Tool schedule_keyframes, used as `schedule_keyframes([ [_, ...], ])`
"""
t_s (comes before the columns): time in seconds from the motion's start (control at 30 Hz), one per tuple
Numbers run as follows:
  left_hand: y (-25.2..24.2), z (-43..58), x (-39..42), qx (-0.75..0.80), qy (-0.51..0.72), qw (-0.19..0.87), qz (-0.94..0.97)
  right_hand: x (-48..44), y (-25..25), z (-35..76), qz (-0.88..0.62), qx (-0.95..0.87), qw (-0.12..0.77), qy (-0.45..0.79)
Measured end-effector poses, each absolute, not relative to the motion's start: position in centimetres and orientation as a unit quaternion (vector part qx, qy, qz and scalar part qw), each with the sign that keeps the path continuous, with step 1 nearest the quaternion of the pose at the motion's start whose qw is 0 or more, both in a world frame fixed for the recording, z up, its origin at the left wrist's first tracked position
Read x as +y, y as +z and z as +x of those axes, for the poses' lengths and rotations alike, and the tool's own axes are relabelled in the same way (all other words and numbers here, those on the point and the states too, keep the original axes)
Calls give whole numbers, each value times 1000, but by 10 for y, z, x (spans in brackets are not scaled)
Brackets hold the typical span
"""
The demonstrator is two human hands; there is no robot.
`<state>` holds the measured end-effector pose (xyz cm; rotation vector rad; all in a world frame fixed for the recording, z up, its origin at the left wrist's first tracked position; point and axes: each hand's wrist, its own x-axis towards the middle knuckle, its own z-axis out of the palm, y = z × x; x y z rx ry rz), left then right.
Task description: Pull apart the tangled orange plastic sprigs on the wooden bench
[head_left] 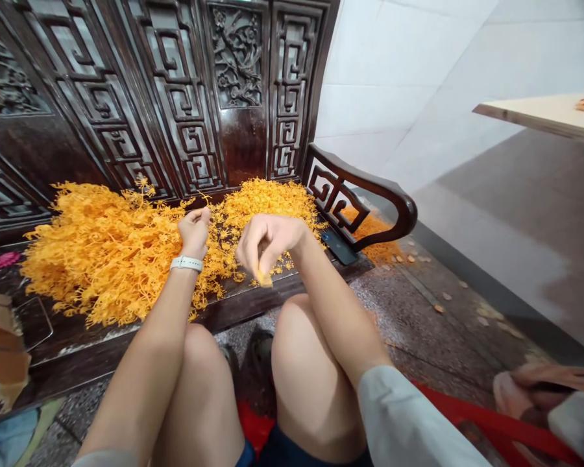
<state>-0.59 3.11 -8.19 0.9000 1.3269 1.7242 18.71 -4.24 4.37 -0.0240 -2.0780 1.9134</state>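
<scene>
A big heap of orange plastic sprigs [102, 253] covers the seat of a dark carved wooden bench [253, 301]. My left hand [194, 230], with a white band at the wrist, is closed and reaches into the heap near its middle. My right hand [267, 243] hangs fingers-down over the bench's front edge, pinching a small orange piece [264, 279]. A second mound of orange sprigs [272, 198] lies behind my right hand.
A dark phone [338, 245] lies on the seat by the curved armrest [370, 194]. More orange pieces [377, 233] are scattered on the floor beyond it. A brown box [0, 350] sits at left, a pale table [549, 113] at upper right, red plastic [491, 421] below.
</scene>
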Motion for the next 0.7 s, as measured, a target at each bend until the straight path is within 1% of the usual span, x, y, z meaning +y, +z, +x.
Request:
schedule_keyframes([
  [0.03, -82, -6, 31, 507, 681, 390, 356, -36, 39, 188, -39, -683, 252, 684],
  [0.1, -81, -2, 29, 480, 691, 404, 359, -18, 26, 189, -162, -524, 470, 692],
  [0.13, -79, 1, 28, 468, 692, 414, 361, -9, 18, 189, -231, -434, 537, 686],
  [0.17, -77, 5, 26, 457, 692, 424, 364, -1, 11, 188, -292, -363, 561, 684],
  [0.2, -74, 10, 24, 446, 691, 435, 366, 4, 6, 187, -338, -317, 562, 686],
  [0.27, -67, 17, 20, 425, 689, 461, 363, 9, -2, 184, -388, -301, 539, 684],
  [0.4, -56, 26, 13, 383, 688, 503, 356, 1, -6, 175, -438, -468, 474, 604],
  [0.5, -51, 26, 10, 364, 694, 506, 359, -2, -9, 170, -433, -599, 414, 532],
  [0.7, -44, 20, 11, 358, 698, 540, 306, 13, -28, 170, -389, -703, 407, 434],
])
